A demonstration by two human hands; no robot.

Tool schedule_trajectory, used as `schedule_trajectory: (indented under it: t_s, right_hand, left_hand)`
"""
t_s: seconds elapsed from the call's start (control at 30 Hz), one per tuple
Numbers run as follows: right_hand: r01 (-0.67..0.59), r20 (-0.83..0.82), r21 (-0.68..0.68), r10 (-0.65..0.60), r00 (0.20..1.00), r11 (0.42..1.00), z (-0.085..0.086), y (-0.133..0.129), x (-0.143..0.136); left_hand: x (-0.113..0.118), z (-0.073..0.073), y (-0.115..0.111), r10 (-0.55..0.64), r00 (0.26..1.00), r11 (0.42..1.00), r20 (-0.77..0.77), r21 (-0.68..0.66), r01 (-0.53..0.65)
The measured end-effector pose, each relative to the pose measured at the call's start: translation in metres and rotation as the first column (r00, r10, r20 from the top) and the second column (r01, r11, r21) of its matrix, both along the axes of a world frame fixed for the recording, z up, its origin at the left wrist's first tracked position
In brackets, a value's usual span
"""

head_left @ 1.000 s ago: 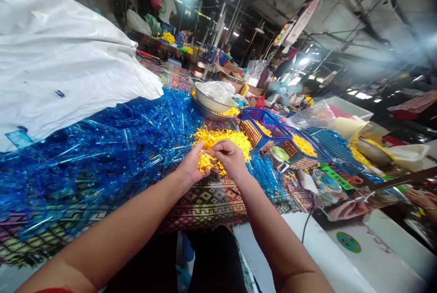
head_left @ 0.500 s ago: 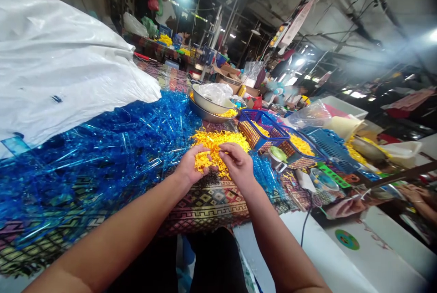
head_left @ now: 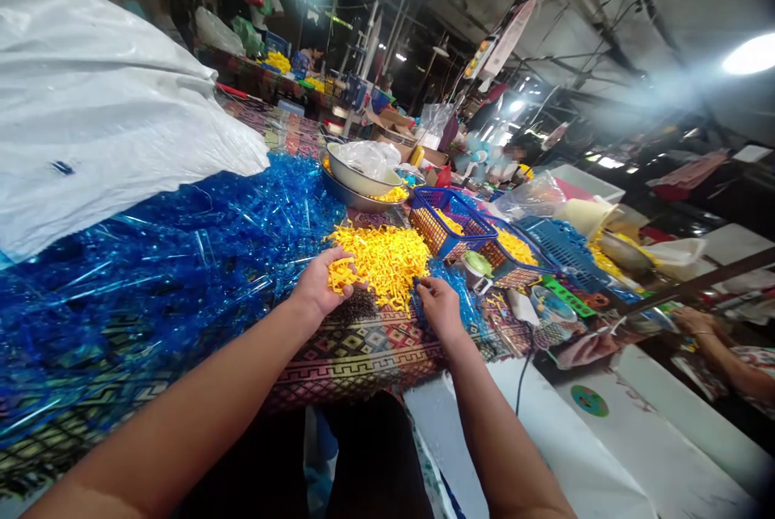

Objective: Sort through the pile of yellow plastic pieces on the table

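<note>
Right hand [head_left: 441, 307] has shifted from left hand [head_left: 318, 285] to the right edge of the pile [head_left: 393, 261], near blue strips [head_left: 471, 301], its bent fingers' grip indeterminate, leaving left hand's curled fingers alone supporting yellow pieces [head_left: 341, 275].

Background dim — ceiling lamp [head_left: 751, 56] glaring upper right | yellow pile [head_left: 393, 261] brightly lit | edges stretched, soft

A pale-blue fan [head_left: 478, 157] stands right of cardboard boxes [head_left: 396, 133].

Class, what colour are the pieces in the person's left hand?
Yellow; the pieces in the left hand show best in the head view.
</note>
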State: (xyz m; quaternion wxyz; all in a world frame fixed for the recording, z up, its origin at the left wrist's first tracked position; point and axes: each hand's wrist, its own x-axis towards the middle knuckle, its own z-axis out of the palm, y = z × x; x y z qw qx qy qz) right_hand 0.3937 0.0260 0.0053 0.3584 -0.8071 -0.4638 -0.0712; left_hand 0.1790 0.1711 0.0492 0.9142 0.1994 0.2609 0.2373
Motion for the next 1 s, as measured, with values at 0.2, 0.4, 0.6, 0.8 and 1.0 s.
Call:
schedule_trajectory:
  t_s: [0.2, 0.4, 0.6, 0.8, 1.0]
  right_hand:
    - [0.046, 0.312, -0.3, 0.053, 0.949, 0.953, -0.002, 0.021, 0.001]
    - [-0.044, 0.255, -0.203, 0.096, 0.962, 0.978, -0.002, 0.023, 0.011]
    - [-0.141, 0.042, -0.248, 0.156, 0.987, 0.958, 0.003, 0.003, 0.007]
    - [-0.019, 0.175, -0.625, 0.163, 0.971, 0.781, 0.012, -0.007, -0.023]
    - [0.136, 0.31, -0.734, 0.151, 0.939, 0.665, 0.014, -0.001, -0.04]
  left_hand:
    - [0.002, -0.002, 0.001, -0.002, 1.0, 1.0, 0.003, 0.021, 0.001]
    - [0.003, -0.003, 0.0, -0.021, 1.0, 0.999, 0.002, 0.035, 0.021]
    - [0.002, -0.002, 0.002, -0.013, 1.0, 1.0, -0.006, 0.019, 0.013]
    - [0.003, -0.001, 0.0, -0.018, 1.0, 0.999, -0.016, 0.027, 0.018]
    - [0.003, -0.002, 0.0, -0.019, 1.0, 0.999, -0.014, 0.045, 0.02]
